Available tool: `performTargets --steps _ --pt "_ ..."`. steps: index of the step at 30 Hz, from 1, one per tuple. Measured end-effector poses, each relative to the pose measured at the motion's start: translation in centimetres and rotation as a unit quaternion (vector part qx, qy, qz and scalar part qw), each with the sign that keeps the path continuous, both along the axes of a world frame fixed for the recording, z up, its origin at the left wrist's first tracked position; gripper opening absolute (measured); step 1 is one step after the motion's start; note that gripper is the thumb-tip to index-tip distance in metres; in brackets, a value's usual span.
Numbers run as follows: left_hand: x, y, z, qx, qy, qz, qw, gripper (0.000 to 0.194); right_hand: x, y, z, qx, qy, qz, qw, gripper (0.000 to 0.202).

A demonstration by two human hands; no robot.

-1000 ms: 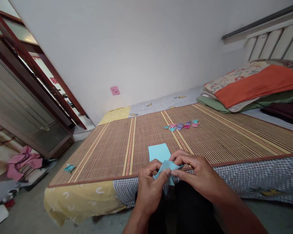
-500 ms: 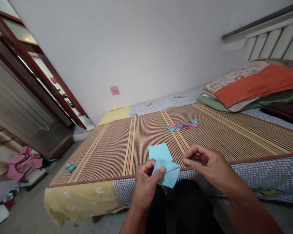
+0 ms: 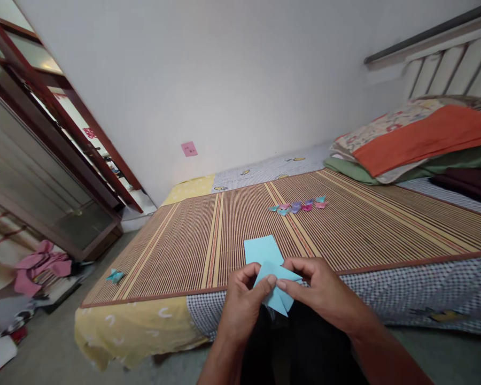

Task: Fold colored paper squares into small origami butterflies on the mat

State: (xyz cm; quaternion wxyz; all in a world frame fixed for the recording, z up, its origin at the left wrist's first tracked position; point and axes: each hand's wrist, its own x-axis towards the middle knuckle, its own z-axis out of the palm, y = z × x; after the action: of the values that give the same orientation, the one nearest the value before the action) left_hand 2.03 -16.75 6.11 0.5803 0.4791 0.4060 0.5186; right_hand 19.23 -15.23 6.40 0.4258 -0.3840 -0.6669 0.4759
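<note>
A folded sheet of light blue paper (image 3: 279,300) is held up over my lap, just off the bed's front edge, its creased flaps coming to points. My left hand (image 3: 242,299) pinches its left side, thumb on top and fingers behind. On the other side my right hand (image 3: 318,291) grips the right-hand flap between thumb and fingers. Both thumbs nearly meet at the paper's middle. Behind it, a flat light blue sheet (image 3: 261,248) lies on the striped mat (image 3: 184,251); its near part is hidden by the folded paper.
Several small folded paper pieces (image 3: 296,206) in pink, purple and blue sit farther back on the mat. One blue folded piece (image 3: 115,276) lies near the left edge. Folded bedding (image 3: 420,139) is stacked at the right. Pink cloth (image 3: 42,267) lies at the far left.
My right hand has moved left and down from beside the paper and now grips its right flap. My left hand keeps its hold on the paper.
</note>
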Motion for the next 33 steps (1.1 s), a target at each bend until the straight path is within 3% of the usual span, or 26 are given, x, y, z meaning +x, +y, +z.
performTargets --steps 10,18,24,33 --pt "-0.4 0.6 -0.4 -0.031 -0.025 -0.024 0.999 0.035 1.5 0.5 -0.2 -0.03 -0.004 0.02 0.999 0.028" --pt "-0.5 0.6 -0.1 -0.026 0.019 -0.036 0.999 0.04 1.0 0.6 -0.5 0.012 -0.037 0.046 0.998 0.026" --pt "-0.4 0.4 0.2 -0.018 0.035 -0.036 0.999 0.041 0.4 0.6 -1.0 0.011 -0.041 0.013 0.999 0.028" --pt "-0.6 0.2 -0.1 -0.019 0.036 -0.052 0.998 0.034 0.5 0.5 -0.7 0.003 -0.043 0.019 0.999 0.023"
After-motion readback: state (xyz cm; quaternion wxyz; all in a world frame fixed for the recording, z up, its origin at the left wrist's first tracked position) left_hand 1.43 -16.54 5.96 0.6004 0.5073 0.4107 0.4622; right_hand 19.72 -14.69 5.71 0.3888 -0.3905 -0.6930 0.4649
